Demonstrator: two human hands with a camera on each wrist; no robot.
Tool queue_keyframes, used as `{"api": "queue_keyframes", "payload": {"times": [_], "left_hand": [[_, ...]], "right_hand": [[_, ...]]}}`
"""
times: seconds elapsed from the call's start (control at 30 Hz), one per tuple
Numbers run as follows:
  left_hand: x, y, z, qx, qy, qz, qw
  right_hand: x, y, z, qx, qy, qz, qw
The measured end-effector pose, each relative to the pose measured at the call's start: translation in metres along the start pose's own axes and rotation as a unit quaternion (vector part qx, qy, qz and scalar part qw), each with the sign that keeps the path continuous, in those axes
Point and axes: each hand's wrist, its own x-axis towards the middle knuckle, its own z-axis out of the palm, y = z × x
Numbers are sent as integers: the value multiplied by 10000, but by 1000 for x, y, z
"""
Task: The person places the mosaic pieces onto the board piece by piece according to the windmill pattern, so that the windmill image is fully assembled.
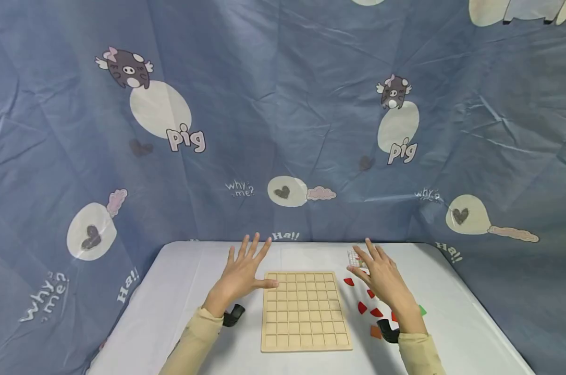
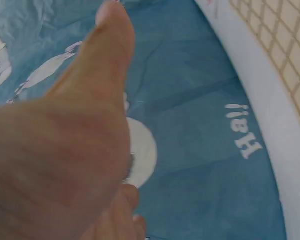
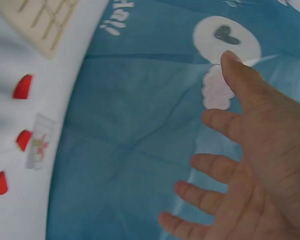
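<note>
My left hand (image 1: 240,277) is spread with fingers straight, and its thumb overlaps the left edge of a wooden grid board (image 1: 306,312) in the head view. Nothing is in it. On the other side, my right hand (image 1: 383,276) also has its fingers apart and holds nothing. Around and below it lie several red pieces (image 1: 362,308), an orange square piece (image 1: 376,332) and a green piece (image 1: 422,310). A small printed card (image 1: 353,259) lies behind its fingers. In the right wrist view the red pieces (image 3: 23,87) and the card (image 3: 40,142) show on the table.
A white-covered table (image 1: 170,291) carries the board and pieces. Behind it hangs a blue patterned cloth (image 1: 273,104), which also runs along both sides. Black wrist-camera mounts (image 1: 233,315) show beside both wrists.
</note>
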Motion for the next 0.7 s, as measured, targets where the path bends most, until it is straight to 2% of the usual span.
{"api": "queue_keyframes", "payload": {"times": [0.17, 0.43, 0.57, 0.7], "left_hand": [[0, -11, 9, -101, -458, 323, 9984], [-11, -33, 42, -369, -1476, 687, 9860], [-16, -39, 61, -534, -1705, 796, 9807], [-21, -41, 76, -490, -1801, 833, 9789]], "right_hand": [[0, 11, 11, 190, 51, -264, 9995], [-4, 27, 37, 263, 126, -581, 9979], [-6, 30, 47, 370, 50, -503, 9980], [-5, 32, 55, 479, -142, -400, 9979]]}}
